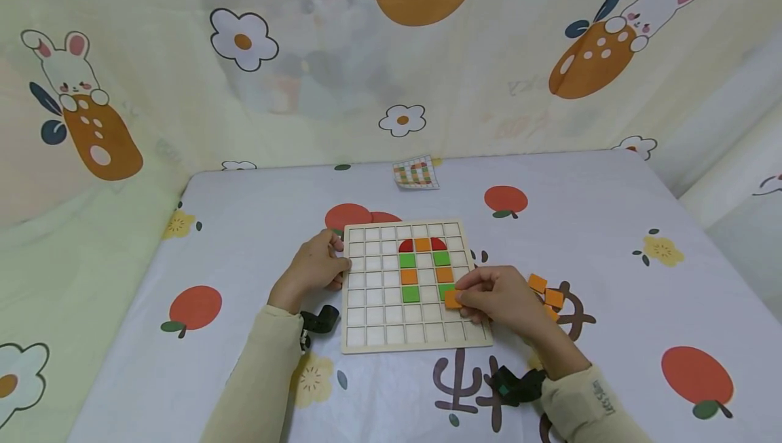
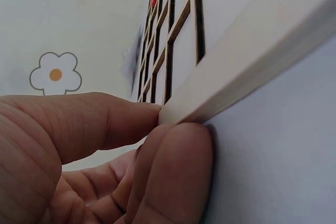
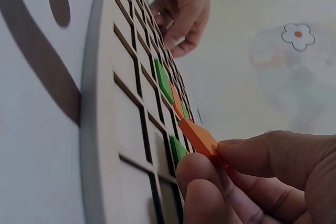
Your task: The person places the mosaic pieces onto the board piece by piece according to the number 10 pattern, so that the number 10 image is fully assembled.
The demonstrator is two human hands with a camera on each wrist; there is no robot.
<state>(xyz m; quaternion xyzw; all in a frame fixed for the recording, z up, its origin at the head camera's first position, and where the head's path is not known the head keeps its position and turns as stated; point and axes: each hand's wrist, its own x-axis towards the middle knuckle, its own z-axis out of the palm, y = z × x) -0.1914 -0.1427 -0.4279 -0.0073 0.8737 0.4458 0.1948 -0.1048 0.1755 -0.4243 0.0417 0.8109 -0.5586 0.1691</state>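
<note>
One orange tile [image 1: 452, 299] was tilted over the grid board [image 1: 366, 317], pinched in the right hand's [image 1: 504, 297] fingertips. Left hand [image 1: 313, 265] pinched the board's edge, apparently steadying it. Loose tiles [image 1: 554, 298] lay right of right fingers, probably for easy reach.

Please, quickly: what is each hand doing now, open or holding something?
Left hand: closed, holding the grid board by its left edge.
Right hand: closed, pinching an orange tile.

the grid board [image 2: 252, 51] looked like smooth, matt wood; the orange tile [image 1: 452, 299] looked smooth and matt. the table cover [image 1: 244, 246] and hanging backdrop [image 1: 489, 90] resembled thin cloth, the small card [image 1: 415, 175] paper, the sleeves [image 1: 263, 368] matt cloth.
</note>
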